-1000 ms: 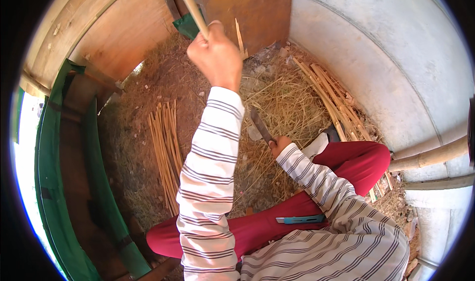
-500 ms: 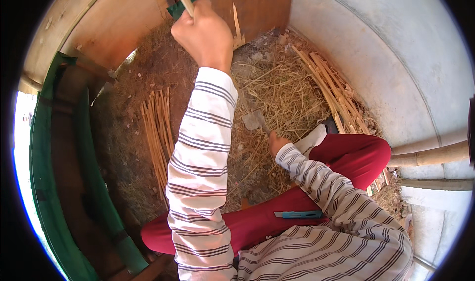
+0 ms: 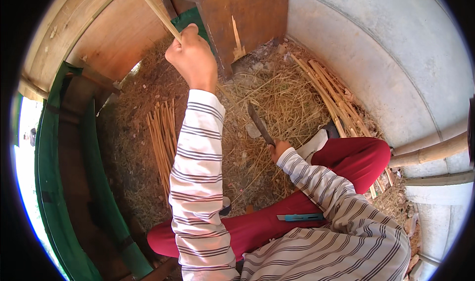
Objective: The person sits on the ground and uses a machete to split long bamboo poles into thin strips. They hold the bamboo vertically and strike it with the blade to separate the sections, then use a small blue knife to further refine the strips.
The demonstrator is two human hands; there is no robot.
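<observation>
My left hand is raised in the upper middle, closed round a thin pale bamboo strip. The strip slants from the top edge down into my fist; its lower end is mostly hidden behind the hand and sleeve. Lower and to the right, my right hand grips the handle of a large dark-bladed knife. Its blade points up and left over the straw, apart from the left fist. Across my maroon trouser leg lies a blue utility knife.
Split bamboo strips lie in a bundle left of my left forearm. Longer bamboo pieces rest along the grey curved wall. Dry straw covers the ground. A brown wooden box stands ahead, green-edged boards at left.
My left hand has shifted slightly left and down, with more of the strip showing above it. The knife blade has turned, now showing narrow and dark rather than broad and pale.
</observation>
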